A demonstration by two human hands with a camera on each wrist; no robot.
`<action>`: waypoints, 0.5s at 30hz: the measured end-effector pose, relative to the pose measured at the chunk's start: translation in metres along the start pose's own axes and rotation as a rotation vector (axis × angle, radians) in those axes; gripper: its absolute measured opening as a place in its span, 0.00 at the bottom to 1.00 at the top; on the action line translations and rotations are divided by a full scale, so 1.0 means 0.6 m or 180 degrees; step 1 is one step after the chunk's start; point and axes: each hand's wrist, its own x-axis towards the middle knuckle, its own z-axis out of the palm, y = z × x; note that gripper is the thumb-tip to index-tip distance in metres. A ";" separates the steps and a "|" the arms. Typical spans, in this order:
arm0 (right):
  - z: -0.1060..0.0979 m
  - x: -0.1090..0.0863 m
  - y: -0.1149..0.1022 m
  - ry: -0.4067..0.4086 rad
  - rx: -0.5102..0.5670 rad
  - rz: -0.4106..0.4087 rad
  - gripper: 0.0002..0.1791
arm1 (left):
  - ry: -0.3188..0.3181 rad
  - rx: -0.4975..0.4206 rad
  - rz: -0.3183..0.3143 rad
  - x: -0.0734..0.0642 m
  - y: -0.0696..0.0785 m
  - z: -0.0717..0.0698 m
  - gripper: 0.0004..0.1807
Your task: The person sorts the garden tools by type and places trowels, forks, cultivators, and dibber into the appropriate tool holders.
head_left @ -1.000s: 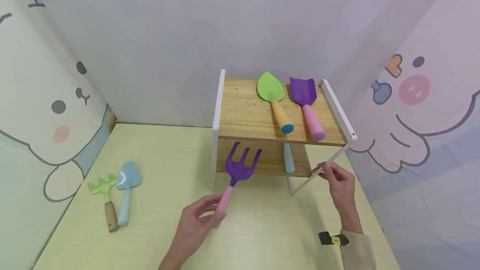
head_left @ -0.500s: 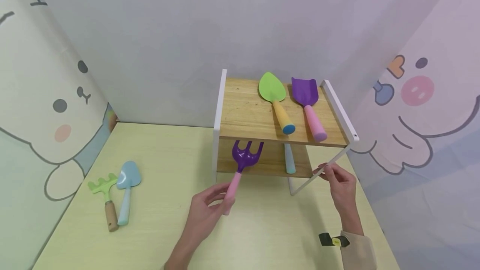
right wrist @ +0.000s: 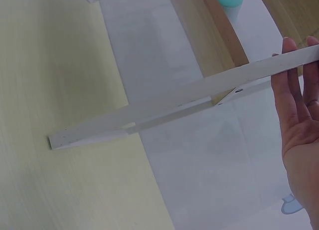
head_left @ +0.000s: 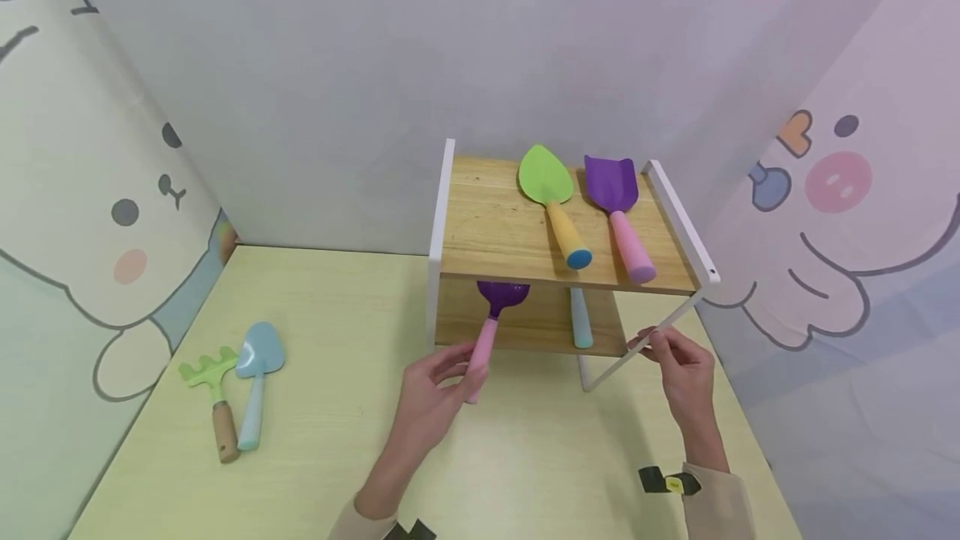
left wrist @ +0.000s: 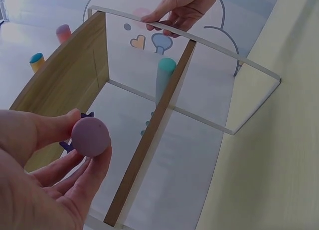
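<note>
left hand (head_left: 435, 398) pinching purple fork (head_left: 491, 325), right hand (head_left: 686, 377) gripping white frame (head_left: 682, 223)

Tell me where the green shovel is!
In the head view, right of picture centre, the green shovel lies on the top shelf, left of the purple shovel.

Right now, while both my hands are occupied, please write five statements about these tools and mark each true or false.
1. The left hand holds a pink-handled purple tool. True.
2. The right hand grips the leaf-shaped green trowel with yellow handle. False: it grips the white shelf frame.
3. That green trowel lies on the upper wooden board. True.
4. The light-blue trowel with rounded blade lies there too. False: it lies on the pale table, beside the brown-handled green rake.
5. A light-blue tool handle rests on the lower wooden board. True.
</note>
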 end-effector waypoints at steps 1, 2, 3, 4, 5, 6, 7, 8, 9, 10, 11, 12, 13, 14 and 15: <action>0.000 0.000 0.000 -0.0001 0.0001 -0.0005 0.09 | -0.0002 0.0024 0.0017 0.002 0.001 0.002 0.21; 0.000 -0.001 -0.001 0.0000 0.0001 -0.0009 0.09 | -0.0008 0.0041 0.0035 0.005 0.003 0.004 0.20; 0.000 -0.001 -0.001 0.0003 -0.0003 -0.0011 0.09 | -0.0015 0.0055 0.0057 0.007 0.004 0.006 0.20; 0.000 -0.001 -0.001 0.0004 0.0001 -0.0011 0.09 | -0.0019 0.0073 0.0077 0.010 0.005 0.008 0.20; 0.000 -0.001 -0.001 0.0005 0.0003 -0.0011 0.09 | -0.0016 0.0100 0.0088 0.013 0.006 0.010 0.20; 0.000 -0.001 0.000 0.0003 0.0008 -0.0007 0.09 | -0.0014 0.0136 0.0101 0.015 0.008 0.012 0.20; 0.000 -0.001 -0.001 0.0001 0.0005 -0.0004 0.09 | -0.0017 0.0184 0.0121 0.018 0.009 0.014 0.21; 0.000 -0.001 -0.001 0.0004 0.0004 0.0001 0.09 | -0.0019 0.0218 0.0121 0.021 0.010 0.016 0.21; -0.001 -0.001 0.000 0.0007 -0.0006 0.0007 0.09 | -0.0020 0.0250 0.0113 0.024 0.011 0.017 0.22; -0.001 -0.001 -0.001 0.0010 -0.0016 0.0013 0.09 | -0.0019 0.0286 0.0108 0.027 0.012 0.019 0.22; -0.001 -0.001 -0.001 0.0013 -0.0036 0.0020 0.10 | -0.0020 0.0312 0.0097 0.030 0.014 0.021 0.23; -0.001 -0.001 -0.001 0.0016 -0.0059 0.0029 0.10 | -0.0025 0.0332 0.0096 0.032 0.015 0.022 0.23; -0.001 -0.001 -0.001 0.0020 -0.0076 0.0036 0.10 | -0.0028 0.0342 0.0101 0.036 0.016 0.024 0.23; -0.001 0.000 -0.001 0.0024 -0.0089 0.0043 0.10 | -0.0025 0.0343 0.0097 0.039 0.018 0.025 0.23; -0.002 0.000 -0.001 0.0026 -0.0101 0.0049 0.10 | -0.0023 0.0345 0.0118 0.041 0.019 0.027 0.22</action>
